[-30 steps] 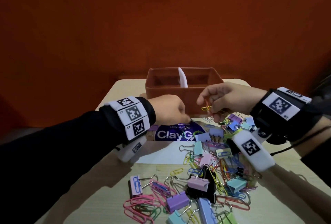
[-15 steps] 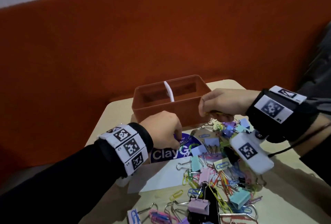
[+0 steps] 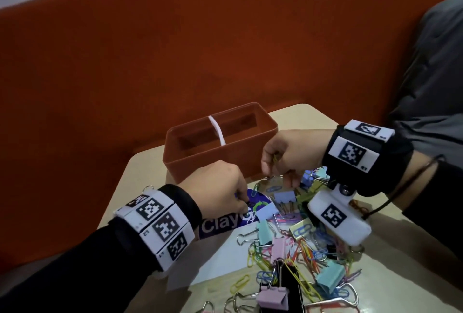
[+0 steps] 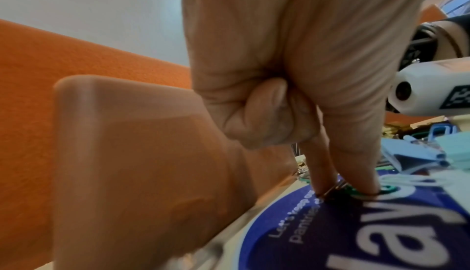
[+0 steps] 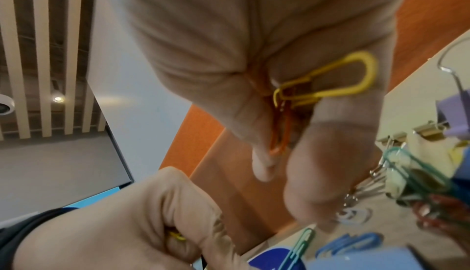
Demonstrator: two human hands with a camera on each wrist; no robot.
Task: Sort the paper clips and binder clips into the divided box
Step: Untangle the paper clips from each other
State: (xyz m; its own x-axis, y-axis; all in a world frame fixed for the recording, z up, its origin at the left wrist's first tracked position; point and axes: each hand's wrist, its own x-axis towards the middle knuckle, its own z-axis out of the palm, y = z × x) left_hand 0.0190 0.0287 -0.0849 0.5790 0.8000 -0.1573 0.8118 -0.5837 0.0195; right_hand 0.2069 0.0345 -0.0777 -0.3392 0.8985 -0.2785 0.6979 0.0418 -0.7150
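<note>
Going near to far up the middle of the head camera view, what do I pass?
Pink binder clip → blue ClayGo sheet → brown divided box → orange backrest.

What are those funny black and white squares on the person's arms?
They are printed square marker tags on white blocks, fixed to black wristbands. The left hand has a black sleeve behind its band. The right hand also has a white camera pod with a tag, and a thin black cable trailing away.

I seem to be in an office lounge: an orange padded bench (image 3: pixel 175 49) behind my counter (image 3: pixel 140 182), slatted ceiling (image 5: pixel 38 53) overhead.
</note>
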